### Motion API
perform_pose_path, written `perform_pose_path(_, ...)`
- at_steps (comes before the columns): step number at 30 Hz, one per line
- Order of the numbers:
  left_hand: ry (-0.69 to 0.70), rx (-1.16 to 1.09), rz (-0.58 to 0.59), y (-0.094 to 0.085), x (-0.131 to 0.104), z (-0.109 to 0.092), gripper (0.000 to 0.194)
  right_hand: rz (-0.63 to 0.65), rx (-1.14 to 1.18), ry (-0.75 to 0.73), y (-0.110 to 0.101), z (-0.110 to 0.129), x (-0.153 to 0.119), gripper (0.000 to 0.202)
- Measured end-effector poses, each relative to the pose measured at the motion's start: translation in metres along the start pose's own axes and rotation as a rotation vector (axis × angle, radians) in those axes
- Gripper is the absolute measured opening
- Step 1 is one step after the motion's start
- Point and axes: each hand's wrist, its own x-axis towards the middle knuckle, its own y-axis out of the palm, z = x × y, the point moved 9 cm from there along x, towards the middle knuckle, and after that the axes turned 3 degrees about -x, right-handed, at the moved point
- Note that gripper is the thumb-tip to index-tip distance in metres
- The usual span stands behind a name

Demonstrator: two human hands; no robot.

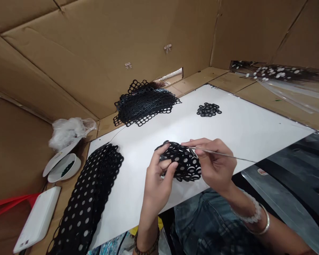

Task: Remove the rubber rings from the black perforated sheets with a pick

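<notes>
My left hand pinches a small, curved piece of black ring mesh between thumb and fingers, just above the white board. Closed in a pinch at the mesh's upper right edge, my right hand holds a long, thin grey strand. This strand runs from the fingertips out past the hand to the right; whether it is wire or thread I cannot tell. Part of the mesh is hidden behind my fingers. Beyond my hands lies a small pile of loose black rings on the board.
A long folded black mesh strip lies on the left of the white board. Behind stands a black mesh heap. Left are a white bowl, a plastic bag and a white device. Cardboard walls enclose the back.
</notes>
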Motion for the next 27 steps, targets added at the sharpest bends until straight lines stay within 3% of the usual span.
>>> perform_pose_path(3, -0.017, -0.111, -0.089, -0.009, 0.004, 0.005, 0.019, 0.088, -0.049, -0.057, 0.011, 0.01, -0.003, 0.017)
perform_pose_path(7, -0.039, -0.218, -0.061, -0.011, 0.008, 0.008, 0.026, 0.089, -0.241, -0.179, 0.02, 0.024, -0.012, 0.014)
perform_pose_path(11, -0.06, -0.41, 0.025, -0.006, 0.01, 0.006, 0.049, 0.087, -0.281, -0.216, 0.025, 0.025, -0.013, 0.016)
perform_pose_path(14, -0.056, -0.461, 0.041, -0.005, 0.01, 0.004, 0.052, 0.124, -0.326, -0.256, 0.028, 0.026, -0.012, 0.014)
perform_pose_path(17, -0.04, -0.472, 0.035, -0.005, 0.01, 0.003, 0.052, 0.14, -0.389, -0.294, 0.03, 0.025, -0.015, 0.015)
perform_pose_path(21, 0.022, -0.361, 0.016, -0.004, 0.008, 0.0, 0.053, 0.07, -0.454, -0.337, 0.03, 0.023, -0.019, 0.02)
perform_pose_path(27, 0.066, -0.246, 0.071, 0.0, 0.007, 0.001, 0.045, 0.059, -0.518, -0.38, 0.03, 0.018, -0.017, 0.022)
